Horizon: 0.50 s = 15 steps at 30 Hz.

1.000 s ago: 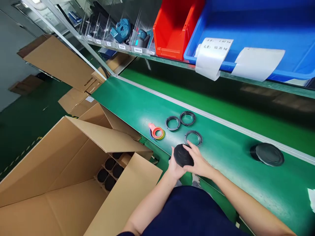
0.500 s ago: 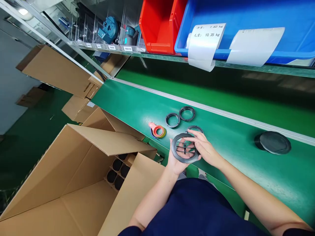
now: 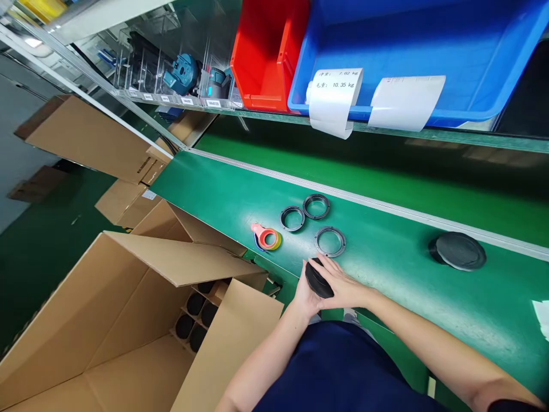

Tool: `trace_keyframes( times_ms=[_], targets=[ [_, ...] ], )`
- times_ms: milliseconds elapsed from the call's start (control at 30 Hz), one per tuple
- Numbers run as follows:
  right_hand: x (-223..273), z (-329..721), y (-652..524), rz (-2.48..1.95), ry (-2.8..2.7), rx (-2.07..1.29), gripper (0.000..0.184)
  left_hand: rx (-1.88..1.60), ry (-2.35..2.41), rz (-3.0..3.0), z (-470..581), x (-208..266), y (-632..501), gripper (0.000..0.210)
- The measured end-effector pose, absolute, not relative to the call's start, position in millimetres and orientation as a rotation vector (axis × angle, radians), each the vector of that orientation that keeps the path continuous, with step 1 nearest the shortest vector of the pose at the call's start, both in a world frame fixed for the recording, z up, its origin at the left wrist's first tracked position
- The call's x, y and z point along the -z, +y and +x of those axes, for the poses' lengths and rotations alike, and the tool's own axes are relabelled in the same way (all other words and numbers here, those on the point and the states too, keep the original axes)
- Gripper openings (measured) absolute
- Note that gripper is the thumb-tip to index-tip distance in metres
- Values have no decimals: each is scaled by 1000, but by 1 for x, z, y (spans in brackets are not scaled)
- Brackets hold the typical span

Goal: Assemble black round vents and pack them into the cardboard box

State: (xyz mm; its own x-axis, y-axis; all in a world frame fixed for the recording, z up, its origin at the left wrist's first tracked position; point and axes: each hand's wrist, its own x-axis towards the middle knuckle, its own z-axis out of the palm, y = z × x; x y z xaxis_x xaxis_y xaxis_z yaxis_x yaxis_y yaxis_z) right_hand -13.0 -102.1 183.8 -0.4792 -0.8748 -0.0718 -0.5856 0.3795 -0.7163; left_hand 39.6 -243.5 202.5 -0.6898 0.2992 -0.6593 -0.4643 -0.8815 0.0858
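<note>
Between my two hands, near the front edge of the green bench, a black round air vent (image 3: 319,279) is seen tilted nearly edge-on. My left hand (image 3: 305,294) grips it from the left and below. The fingers and thumb of my right hand (image 3: 343,285) close on its right side, so part of the vent is hidden. Just beyond my fingers lies a black ring (image 3: 316,244) flat on the bench. Two more black rings, a left one (image 3: 282,220) and a farther one (image 3: 305,207), lie close together behind it.
A tape roll in a red holder (image 3: 266,238) lies left of the rings. A black round part (image 3: 461,250) rests at the right. An open carton (image 3: 141,263) with black cylinders (image 3: 184,326) stands left. Overhead, a shelf carries a red bin (image 3: 261,91) and a blue bin (image 3: 407,57).
The vent has been tilted from facing up, with its slats showing, to nearly edge-on. My right hand has moved from its face to its side. The nearest ring is more fully exposed.
</note>
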Motion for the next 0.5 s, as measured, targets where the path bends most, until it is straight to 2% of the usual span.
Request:
trace_keyframes(
  times_ms=[133, 233, 400, 500],
  targets=[
    [-157, -41, -117, -1014, 2440, 806, 110, -2432, 588, -1147, 38, -187, -253, 78],
    [-137, -72, -128, -806, 2799, 517, 108, -2411, 684, -1266, 44, -179, -272, 72],
    [-118, -94, -138, -902, 2805, 231, 114, -2363, 769, -1359, 69, -175, -299, 57],
    [-124, -95, -143, -929, 2864, 271, 99, -2300, 860, -1437, 84, -171, -308, 48]
  ],
)
